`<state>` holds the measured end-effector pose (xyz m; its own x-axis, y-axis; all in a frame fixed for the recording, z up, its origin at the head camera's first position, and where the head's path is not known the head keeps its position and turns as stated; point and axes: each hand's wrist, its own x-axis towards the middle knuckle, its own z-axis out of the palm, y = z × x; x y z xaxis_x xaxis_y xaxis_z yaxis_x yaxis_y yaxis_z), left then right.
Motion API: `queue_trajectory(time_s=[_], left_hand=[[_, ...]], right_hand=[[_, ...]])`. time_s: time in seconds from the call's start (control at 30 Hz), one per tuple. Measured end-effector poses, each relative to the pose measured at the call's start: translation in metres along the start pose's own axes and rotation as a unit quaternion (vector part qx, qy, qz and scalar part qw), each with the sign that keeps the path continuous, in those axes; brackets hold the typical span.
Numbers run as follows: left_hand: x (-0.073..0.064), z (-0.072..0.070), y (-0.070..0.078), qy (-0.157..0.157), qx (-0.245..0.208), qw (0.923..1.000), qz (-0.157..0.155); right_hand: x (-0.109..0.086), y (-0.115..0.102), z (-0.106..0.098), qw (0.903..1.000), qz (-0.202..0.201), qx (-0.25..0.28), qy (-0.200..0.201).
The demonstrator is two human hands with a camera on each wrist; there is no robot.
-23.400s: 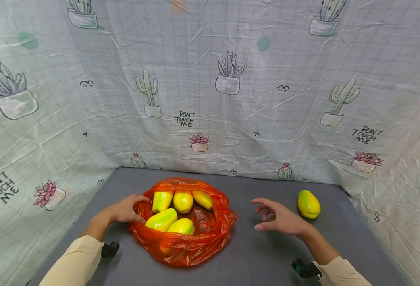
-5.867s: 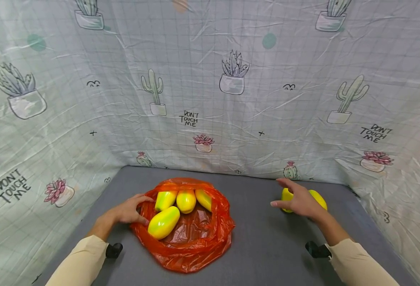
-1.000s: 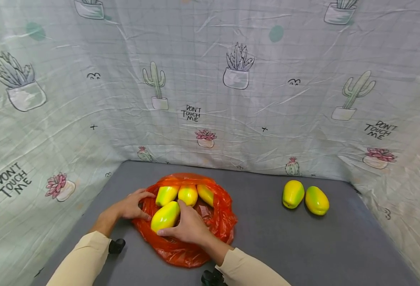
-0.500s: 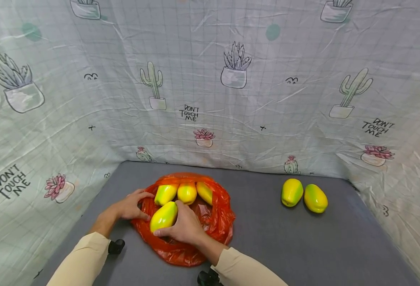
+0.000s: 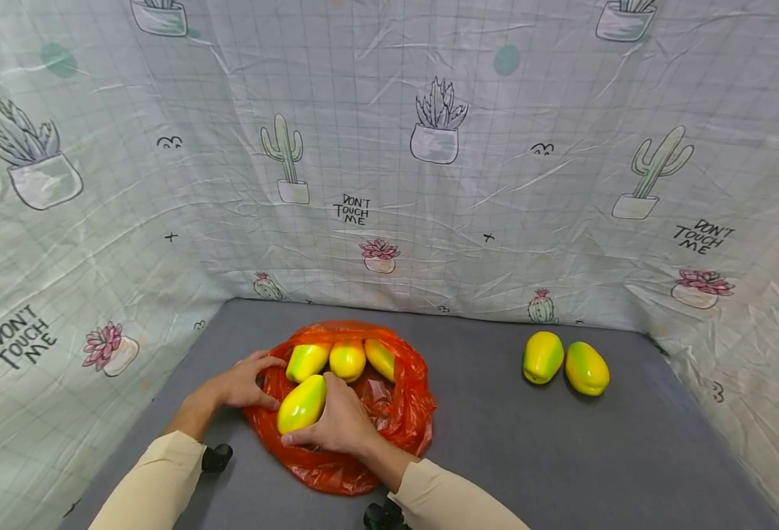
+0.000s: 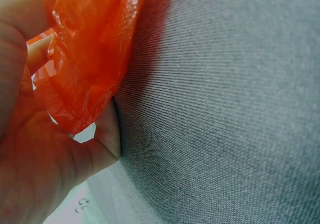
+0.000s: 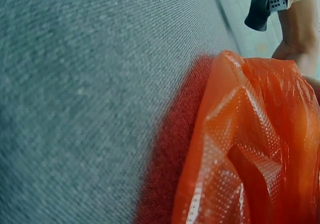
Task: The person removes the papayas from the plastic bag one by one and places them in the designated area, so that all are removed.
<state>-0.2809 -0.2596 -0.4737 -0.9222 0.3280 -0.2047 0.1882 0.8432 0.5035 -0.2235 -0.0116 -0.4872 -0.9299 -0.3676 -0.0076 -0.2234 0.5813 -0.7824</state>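
A red plastic bag [image 5: 336,471] lies with its mouth open on the grey table, its rim rolled outward. My left hand [image 5: 242,383] holds the bag's left rim; in the left wrist view, the red film hangs between its thumb and fingers. Reaching over the near rim, my right hand [image 5: 339,418] grips a glossy yellow-green papaya [image 5: 301,405], thumb at its near side and fingers at the far side. Behind it inside the bag are three more, a left papaya [image 5: 308,361], a middle papaya [image 5: 347,361] and a right papaya [image 5: 380,359] partly covered by the bag.
Two papayas stand side by side at the table's back right, a nearer-left papaya [image 5: 543,358] and a right papaya [image 5: 587,369]. A patterned curtain [image 5: 389,184] encloses the grey table [image 5: 529,456] at the back and sides.
Since the oldest frame, one papaya has gone from the bag to the table's back right. My right hand has come back into the bag and taken hold of another, which has shifted slightly left.
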Motion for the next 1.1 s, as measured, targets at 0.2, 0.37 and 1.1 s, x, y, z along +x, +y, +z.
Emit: queue_trajectory(time_s=[0.2,0.37,1.1], left_hand=[[0.002,0.002,-0.002,-0.003,0.005,1.0000,-0.003],[0.002,0.001,-0.001,-0.007,0.002,0.9999,-0.008],[0.000,0.002,-0.002,0.004,-0.002,1.0000,0.000]], right_hand=[[-0.001,0.003,0.000,0.9998,-0.010,0.015,0.004],[-0.003,0.004,0.000,0.9997,-0.021,0.012,0.002],[-0.010,-0.010,-0.025,0.9994,-0.033,-0.004,-0.003]])
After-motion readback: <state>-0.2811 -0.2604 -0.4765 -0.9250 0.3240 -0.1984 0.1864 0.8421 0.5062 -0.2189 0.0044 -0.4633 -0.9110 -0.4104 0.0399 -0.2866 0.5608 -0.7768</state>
